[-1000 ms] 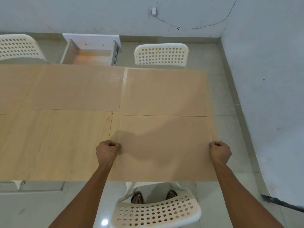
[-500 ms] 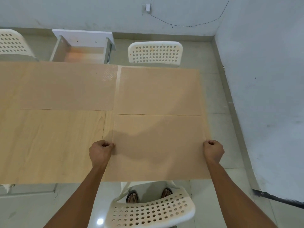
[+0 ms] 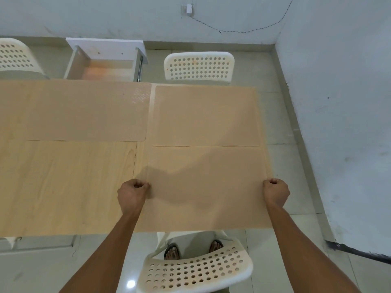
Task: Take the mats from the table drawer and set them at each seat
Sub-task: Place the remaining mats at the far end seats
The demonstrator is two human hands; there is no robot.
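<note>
A tan mat [image 3: 207,187] lies flat at the near right seat of the wooden table [image 3: 63,187]. My left hand [image 3: 132,194] pinches its left edge and my right hand [image 3: 276,191] pinches its right edge. Beyond it a second mat [image 3: 206,116] lies at the far right seat, touching the near one edge to edge. A third mat [image 3: 84,112] lies at the far left. The white table drawer [image 3: 105,60] stands pulled out on the far side, with a tan bottom showing.
A white perforated chair [image 3: 196,271] is under me at the near edge, with my feet behind it. Another chair [image 3: 198,65] faces the far right seat, a third [image 3: 14,58] is at far left. A wall [image 3: 338,123] closes the right side.
The view has shifted slightly; both hands keep hold of the near mat's side edges, and the mat stays in about the same spot on the table.
</note>
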